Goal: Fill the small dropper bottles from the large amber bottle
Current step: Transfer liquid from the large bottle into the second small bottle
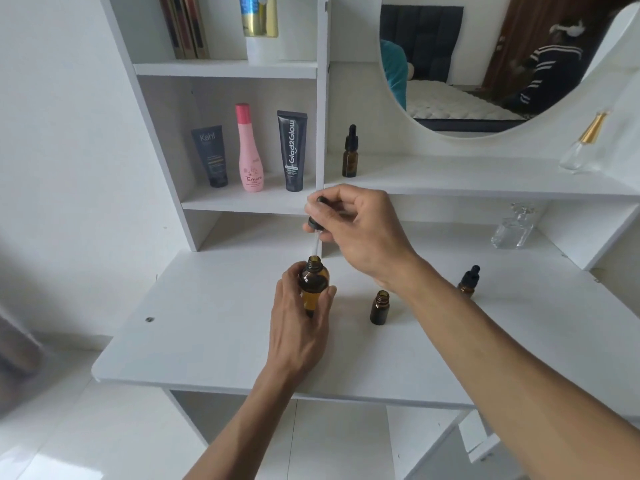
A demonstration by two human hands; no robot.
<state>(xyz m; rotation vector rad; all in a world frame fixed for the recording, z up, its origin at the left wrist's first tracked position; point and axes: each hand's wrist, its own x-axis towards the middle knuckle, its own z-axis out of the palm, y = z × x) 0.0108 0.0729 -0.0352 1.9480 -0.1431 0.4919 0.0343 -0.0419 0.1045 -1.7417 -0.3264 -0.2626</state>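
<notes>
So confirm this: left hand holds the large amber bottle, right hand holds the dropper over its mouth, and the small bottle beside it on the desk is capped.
Not capped: in the head view the small bottle stands open, beside the large amber bottle. The left hand and right hand with the dropper are as stated.

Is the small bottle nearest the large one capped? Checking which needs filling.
No, the small open bottle on the desk shows a bare threaded neck.

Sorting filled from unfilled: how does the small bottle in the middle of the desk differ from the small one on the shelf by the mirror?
The desk bottle is uncapped, its neck open; the shelf bottle wears a black dropper cap. The desk bottle stands on the desk beside the right forearm; the shelf bottle stands higher, on the ledge below the mirror. Both are small, amber and upright.
</notes>
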